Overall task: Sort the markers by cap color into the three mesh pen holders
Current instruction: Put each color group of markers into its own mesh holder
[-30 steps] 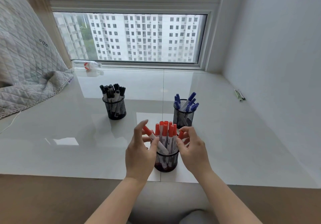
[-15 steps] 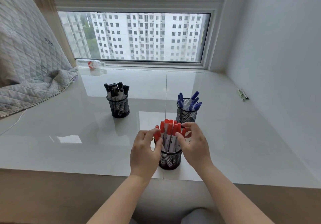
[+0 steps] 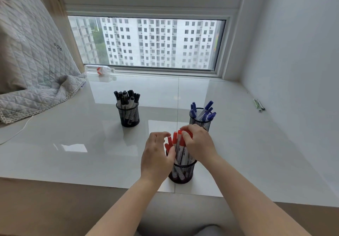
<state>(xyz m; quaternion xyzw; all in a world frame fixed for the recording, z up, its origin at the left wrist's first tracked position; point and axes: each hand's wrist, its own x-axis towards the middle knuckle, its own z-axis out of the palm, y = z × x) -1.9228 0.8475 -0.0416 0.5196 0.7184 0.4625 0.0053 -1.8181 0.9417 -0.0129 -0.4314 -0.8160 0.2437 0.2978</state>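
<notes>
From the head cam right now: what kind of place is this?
Probably a high-rise apartment room, at a window ledge: a glossy white tiled sill under a sliding window facing residential tower blocks, with a grey quilted blanket draped at its left end.

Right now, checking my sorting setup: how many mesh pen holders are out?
3: black-cap holder at far left, blue-cap holder at far right, red-cap holder nearest, between both hands.

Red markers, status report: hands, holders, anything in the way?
Left hand and right hand gripping red markers in near holder. Black holder, blue holder sorted. Nothing in the way.
</notes>
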